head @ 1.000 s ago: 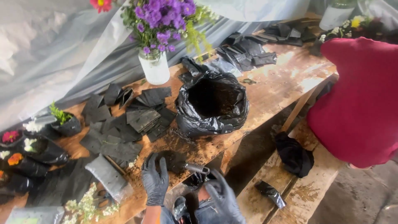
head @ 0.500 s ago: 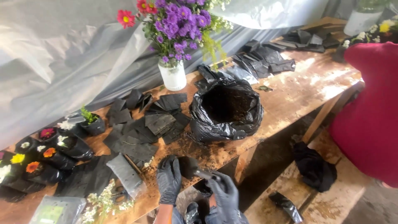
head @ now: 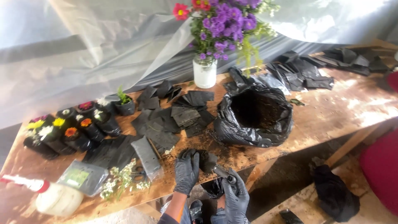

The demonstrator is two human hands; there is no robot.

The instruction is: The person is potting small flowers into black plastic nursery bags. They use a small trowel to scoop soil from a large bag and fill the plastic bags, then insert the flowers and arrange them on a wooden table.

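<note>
Both hands, in black gloves, work at the near edge of the wooden desk (head: 331,112). Left hand (head: 186,171): palm down, fingers spread and curved, pressing on a small black planting bag (head: 206,160) that lies on loose dark soil at the desk edge; the forearm rises from the bottom of the view. Right hand (head: 235,195): just off the desk edge, lower than the left, fingers clenched around a small dark tool (head: 222,173) whose tip points up towards the planting bag; what kind of tool it is cannot be told.

Near left: a flat grey packet (head: 146,155), scissors (head: 139,173) among small white flower sprigs (head: 120,180), a clear wrapped packet (head: 82,177) and a white spray bottle (head: 56,199) with a red top.

Middle: a scatter of flat empty black bags (head: 174,118); to the right, a large black sack (head: 255,114), open-mouthed, with dark soil inside.

Far left: a cluster of filled black bags with single flowers (head: 68,128), yellow, orange, pink and white, and one with a green seedling (head: 124,103).

Far centre: a white vase (head: 205,72) of purple, red and yellow-green flowers. Far right: more flat black bags (head: 306,74). Behind the desk hangs grey plastic sheeting (head: 83,49).
</note>
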